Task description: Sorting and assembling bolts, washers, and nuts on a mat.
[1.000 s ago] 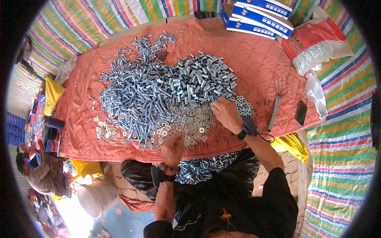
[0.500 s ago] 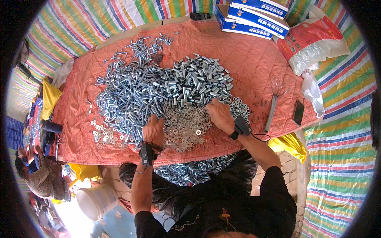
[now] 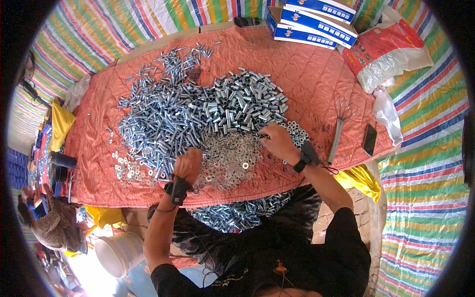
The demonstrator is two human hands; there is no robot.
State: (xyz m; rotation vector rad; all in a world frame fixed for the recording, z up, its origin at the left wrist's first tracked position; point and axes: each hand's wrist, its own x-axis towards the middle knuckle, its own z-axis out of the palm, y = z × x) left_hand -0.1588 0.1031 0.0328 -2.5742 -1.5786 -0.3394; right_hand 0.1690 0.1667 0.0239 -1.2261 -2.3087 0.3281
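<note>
My left hand (image 3: 188,164) is closed at the lower right edge of a heap of silvery bolts (image 3: 158,121), beside a spread of small metal rings (image 3: 225,156). Whatever its fingers hold is hidden. Above the right side of the rings, just below a pile of metal sleeves (image 3: 250,101), my right hand (image 3: 278,140) has its fingertips pinched together. Anything between them is too small to make out. Hex nuts (image 3: 298,132) lie partly behind that hand. To the left of my left hand are scattered flat washers (image 3: 129,168).
A whisk (image 3: 340,129) and a phone (image 3: 369,140) lie right on the red quilted cloth (image 3: 316,74). Blue-and-white boxes (image 3: 316,24) and a red-and-clear bag (image 3: 386,57) stand at the back right. More metal parts (image 3: 242,214) sit at my lap; a white bucket (image 3: 118,253) stands lower left.
My left hand has drawn back slightly toward me and to the left, its forearm swinging outward. The right hand has shifted a little to the right.
</note>
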